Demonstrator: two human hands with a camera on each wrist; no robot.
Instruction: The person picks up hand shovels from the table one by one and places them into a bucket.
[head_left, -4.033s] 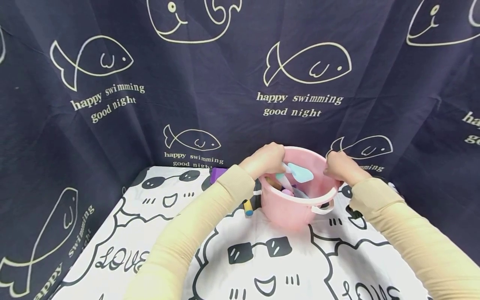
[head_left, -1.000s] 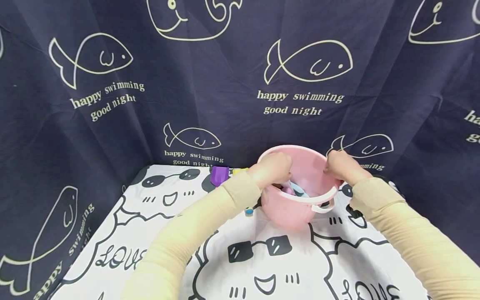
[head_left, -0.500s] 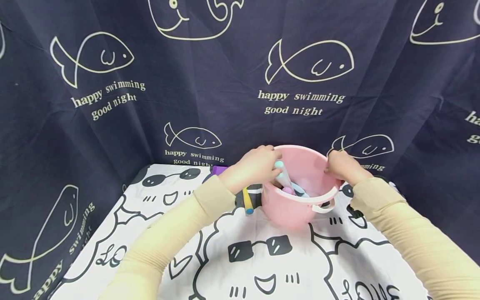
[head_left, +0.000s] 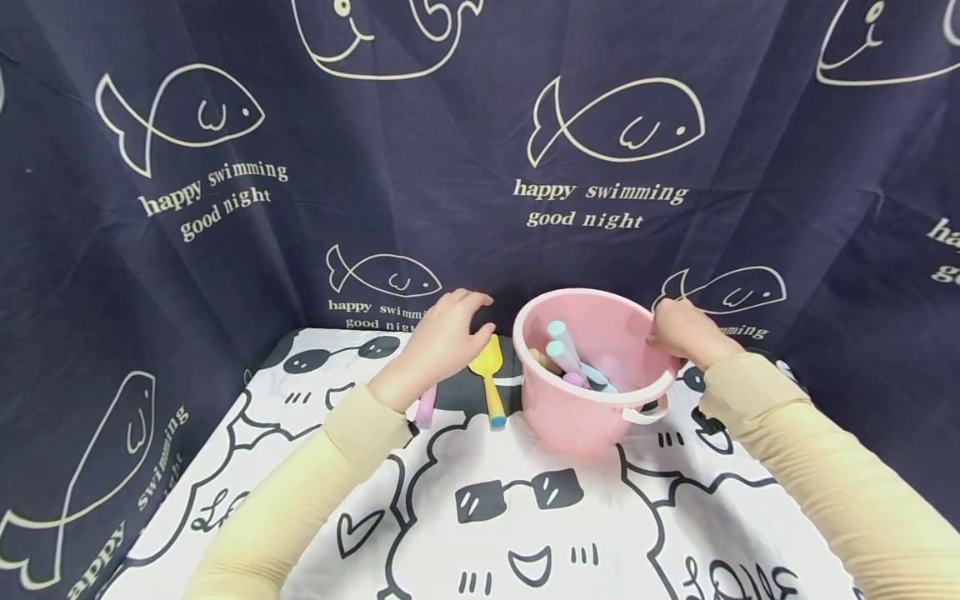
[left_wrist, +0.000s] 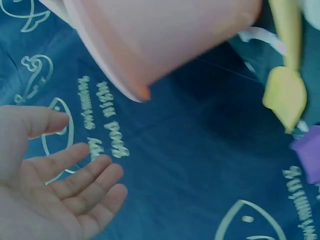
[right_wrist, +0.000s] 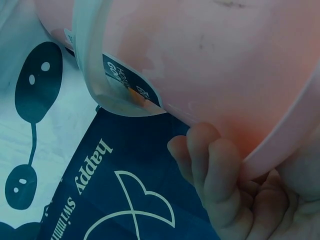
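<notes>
A pink bucket point(head_left: 570, 417) stands upright at the back of the table. My right hand point(head_left: 688, 333) grips its right rim, fingers curled over the edge in the right wrist view. Inside, two pale handles with mint tips point(head_left: 558, 342) lean on the left wall, with a light blue blade point(head_left: 598, 379) and a pink rounded end point(head_left: 576, 379) below. My left hand point(head_left: 442, 340) is left of the bucket, fingers relaxed and holding nothing. A yellow toy shovel point(head_left: 487, 360) lies beside it. Beneath it shows a lilac handle point(head_left: 425, 407); the left wrist view shows a purple blade point(left_wrist: 310, 152).
A white cloth point(head_left: 525, 517) with black cartoon drawings covers the table. A dark blue curtain point(head_left: 450, 167) with fish prints hangs close behind the bucket. The bucket's white handle point(head_left: 645, 414) hangs at its front right.
A light blue toy shovel, held by my left hand at the rim earlier, now lies handle up in the bucket. My left hand has let go and moved left. My right hand stays on the rim.
</notes>
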